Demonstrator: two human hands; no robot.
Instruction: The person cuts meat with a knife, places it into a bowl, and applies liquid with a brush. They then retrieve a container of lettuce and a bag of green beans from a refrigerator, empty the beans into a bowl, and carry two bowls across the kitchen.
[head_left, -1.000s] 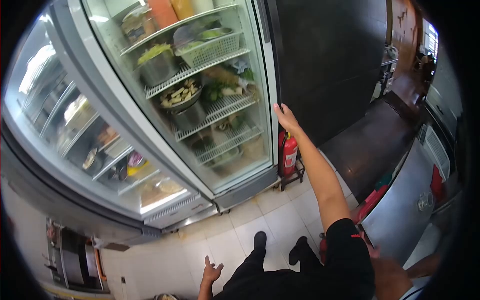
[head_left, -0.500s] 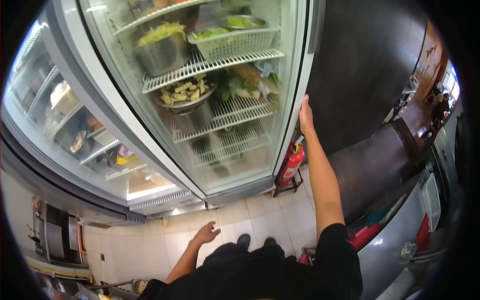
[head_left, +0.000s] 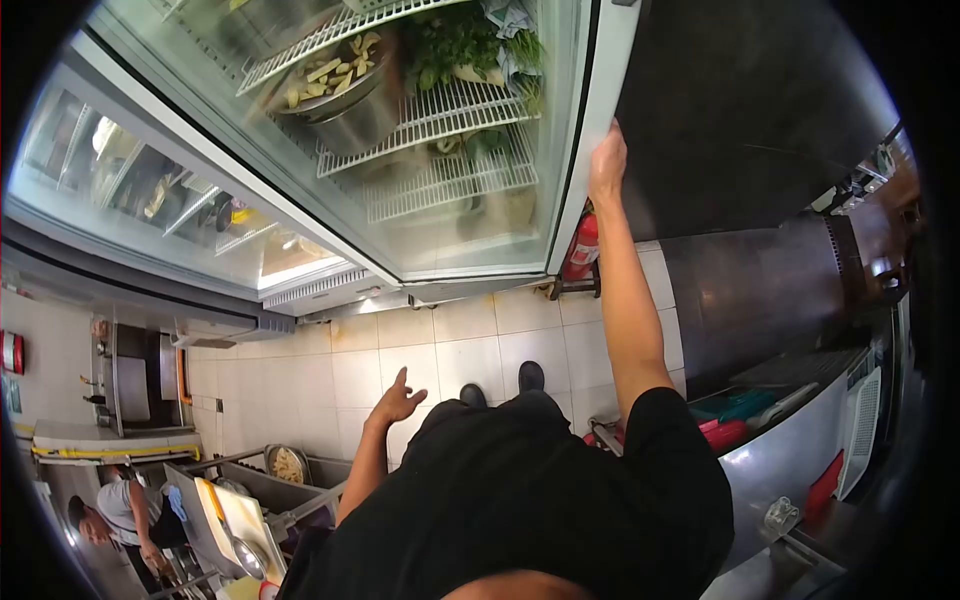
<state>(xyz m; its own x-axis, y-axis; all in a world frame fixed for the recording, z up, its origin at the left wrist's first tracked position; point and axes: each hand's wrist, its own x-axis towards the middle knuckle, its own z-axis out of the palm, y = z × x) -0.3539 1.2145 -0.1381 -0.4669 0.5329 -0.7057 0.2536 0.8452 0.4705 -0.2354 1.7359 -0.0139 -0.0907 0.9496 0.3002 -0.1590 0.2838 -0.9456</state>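
My right hand (head_left: 608, 163) is closed round the right edge of the tall glass fridge door (head_left: 582, 190). Behind the glass, a steel pot (head_left: 358, 122) stands on a wire shelf, with a dish of pale cut pieces (head_left: 335, 78) on top of it. Leafy greens (head_left: 450, 45) lie to its right, beside a bluish cloth or bag. My left hand (head_left: 398, 402) hangs over the tiled floor with its fingers apart, holding nothing.
A red fire extinguisher (head_left: 582, 246) stands by the fridge's lower right corner. Steel counters (head_left: 780, 450) run along the right. At the lower left are a cutting board (head_left: 240, 515), a bowl (head_left: 288, 464) and another person (head_left: 125, 510).
The view has tilted down, so the fridge shelves sit higher and more floor shows. The other person has come into view. My right hand remains on the door edge.
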